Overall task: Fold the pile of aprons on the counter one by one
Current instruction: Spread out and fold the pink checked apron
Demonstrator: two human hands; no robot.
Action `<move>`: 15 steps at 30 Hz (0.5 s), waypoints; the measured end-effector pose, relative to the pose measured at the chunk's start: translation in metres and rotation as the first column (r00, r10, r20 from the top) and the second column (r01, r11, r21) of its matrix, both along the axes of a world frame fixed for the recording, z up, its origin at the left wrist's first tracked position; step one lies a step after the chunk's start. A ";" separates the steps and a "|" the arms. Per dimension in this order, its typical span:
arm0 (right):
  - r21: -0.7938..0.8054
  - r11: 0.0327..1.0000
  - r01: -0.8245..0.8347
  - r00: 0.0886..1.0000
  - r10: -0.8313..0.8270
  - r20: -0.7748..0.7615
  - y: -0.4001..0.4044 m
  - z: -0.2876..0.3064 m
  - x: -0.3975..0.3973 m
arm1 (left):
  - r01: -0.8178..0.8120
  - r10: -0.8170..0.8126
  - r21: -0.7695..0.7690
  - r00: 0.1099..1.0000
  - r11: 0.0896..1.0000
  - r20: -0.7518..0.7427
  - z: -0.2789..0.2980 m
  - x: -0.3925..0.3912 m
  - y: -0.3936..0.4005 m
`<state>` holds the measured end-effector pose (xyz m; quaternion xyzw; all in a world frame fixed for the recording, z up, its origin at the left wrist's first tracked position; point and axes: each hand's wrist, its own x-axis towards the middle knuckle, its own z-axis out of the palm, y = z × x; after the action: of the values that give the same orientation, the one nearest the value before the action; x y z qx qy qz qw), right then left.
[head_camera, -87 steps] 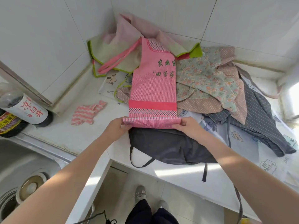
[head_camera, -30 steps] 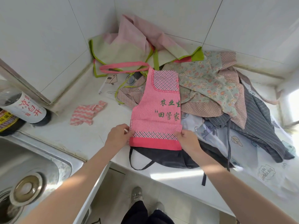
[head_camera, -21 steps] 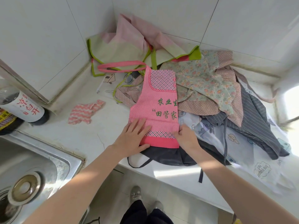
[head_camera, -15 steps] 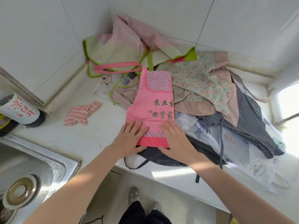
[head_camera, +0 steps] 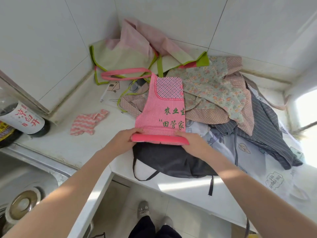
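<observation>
A pink apron [head_camera: 159, 115] with green lettering and a checked bib lies folded narrow on the white counter [head_camera: 56, 143], on top of a dark grey apron [head_camera: 168, 160]. My left hand [head_camera: 124, 140] grips the left end of its near folded edge, and my right hand [head_camera: 192, 140] grips the right end. That edge is lifted slightly into a thick pink roll. Behind and to the right lies the pile: a floral apron [head_camera: 214, 90], a striped grey apron [head_camera: 267, 131], a pale printed apron [head_camera: 248, 152] and a pink-and-green apron [head_camera: 130, 52].
A small pink zigzag cloth [head_camera: 87, 121] lies left of the apron. Bottles [head_camera: 22, 119] stand at the far left beside a steel sink [head_camera: 25, 186]. Tiled walls close the corner behind. The counter's front edge runs just below the dark grey apron.
Both hands pressed flat on the apron's near fold half a second ago. Now they grip the near edge at its two ends and have raised it into a further fold.
</observation>
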<state>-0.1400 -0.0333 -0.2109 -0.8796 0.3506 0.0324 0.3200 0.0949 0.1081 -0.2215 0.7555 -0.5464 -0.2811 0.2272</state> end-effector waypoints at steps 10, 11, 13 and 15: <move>0.440 0.792 0.423 0.892 -0.449 -0.050 0.016 0.004 -0.007 | -0.291 0.295 0.057 0.951 0.955 -0.096 0.001 -0.024 0.010; 0.421 0.786 0.452 0.880 -0.469 -0.069 0.019 -0.001 -0.008 | -0.297 0.302 0.071 0.951 0.952 -0.062 -0.002 -0.027 0.013; 0.368 0.795 0.482 0.868 -0.490 -0.077 0.020 -0.007 -0.006 | -0.330 0.332 0.082 0.943 0.941 -0.010 -0.005 -0.030 0.015; 0.324 0.806 0.495 0.865 -0.492 -0.098 0.019 -0.008 -0.003 | -0.349 0.344 0.092 0.936 0.933 0.071 0.001 -0.033 0.016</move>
<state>-0.1425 -0.0144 -0.2189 -0.6897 0.5574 0.0119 0.4620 0.0620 0.1238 -0.2207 0.8580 -0.3954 -0.2440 0.2192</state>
